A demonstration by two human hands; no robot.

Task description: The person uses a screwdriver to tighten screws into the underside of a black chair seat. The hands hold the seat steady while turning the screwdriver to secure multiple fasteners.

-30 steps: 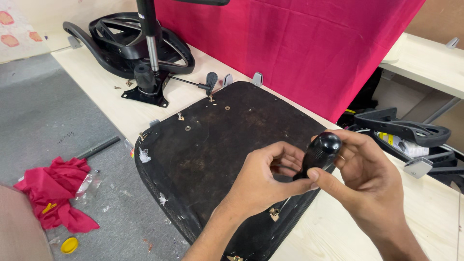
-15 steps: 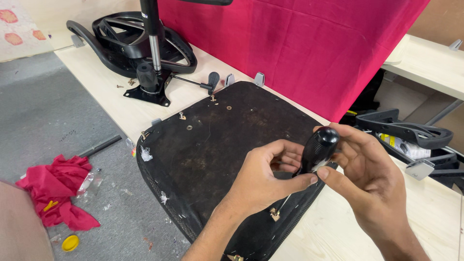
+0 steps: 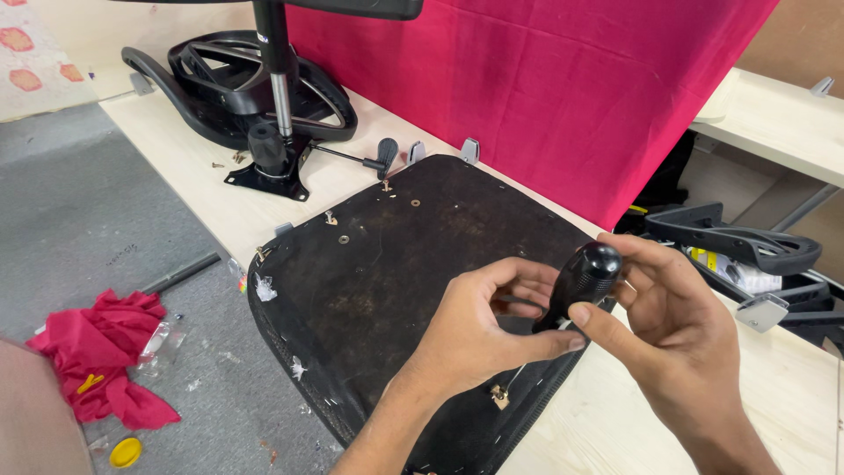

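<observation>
Now both hands meet over the dark, flat chair seat base (image 3: pixel 413 290) on the pale workbench (image 3: pixel 211 202): right hand (image 3: pixel 677 330) and left hand (image 3: pixel 479 330) close together around a glossy, rounded black screwdriver handle (image 3: pixel 582 280), its thin shaft barely visible below.

I hold a black screwdriver handle (image 3: pixel 585 274) between both hands above the upturned black seat base (image 3: pixel 396 290). My right hand (image 3: pixel 677 330) cups the rounded top of the handle from the side, thumb pressed against it, while my left hand (image 3: pixel 479 330) pinches its lower part with thumb and fingertips. A thin metal shaft runs down from the handle toward a small fitting near the seat's edge. The seat lies on the pale tabletop (image 3: pixel 202 189), partly overhanging it. Farther back stand a black chair mechanism with gas cylinder (image 3: pixel 272 114) and a red cloth screen (image 3: pixel 545 97). A crumpled red rag (image 3: pixel 97 352) lies on the grey floor.
</observation>
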